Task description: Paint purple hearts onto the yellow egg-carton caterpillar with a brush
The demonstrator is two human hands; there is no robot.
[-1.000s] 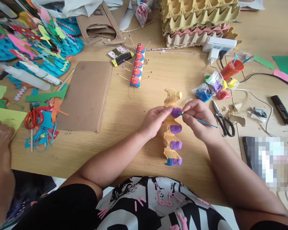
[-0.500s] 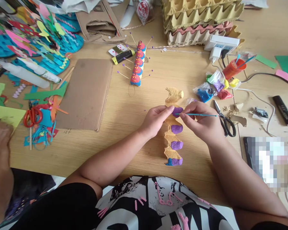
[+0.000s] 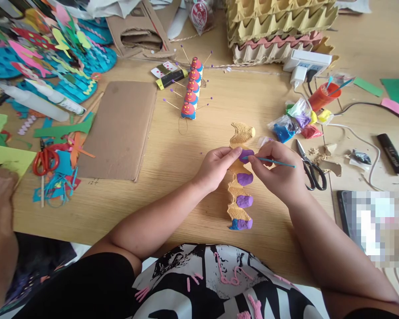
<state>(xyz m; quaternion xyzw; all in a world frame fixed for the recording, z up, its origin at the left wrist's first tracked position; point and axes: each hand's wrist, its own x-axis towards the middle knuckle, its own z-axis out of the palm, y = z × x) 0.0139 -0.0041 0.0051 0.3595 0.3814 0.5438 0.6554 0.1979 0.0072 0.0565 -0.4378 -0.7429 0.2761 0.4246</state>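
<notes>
A strip of egg carton (image 3: 238,190) lies lengthwise before me, its cups partly covered in purple clay (image 3: 245,179). The nearest cup also has a blue patch (image 3: 233,224); the farthest one is bare yellow. My left hand (image 3: 216,166) is closed on the strip near its second cup from the far end, thumb against the purple. Pinched in my right hand (image 3: 279,170) is a thin blue modelling tool (image 3: 275,162), its tip touching that same purple cup. Beyond stands a finished-looking red and blue caterpillar (image 3: 191,91) with pin-like sticks along both sides.
Black scissors (image 3: 314,170) and bags of coloured clay (image 3: 286,128) lie right of my hand. Cardboard (image 3: 119,128), red scissors (image 3: 45,161) and paper scraps are at left. Egg trays (image 3: 279,26) are stacked at the back beside a power strip (image 3: 307,60). Another person's arm (image 3: 0,221) rests at far left.
The blue tool has tilted, its rear end dropping lower and shifting slightly left. My left hand keeps its place on the strip.
</notes>
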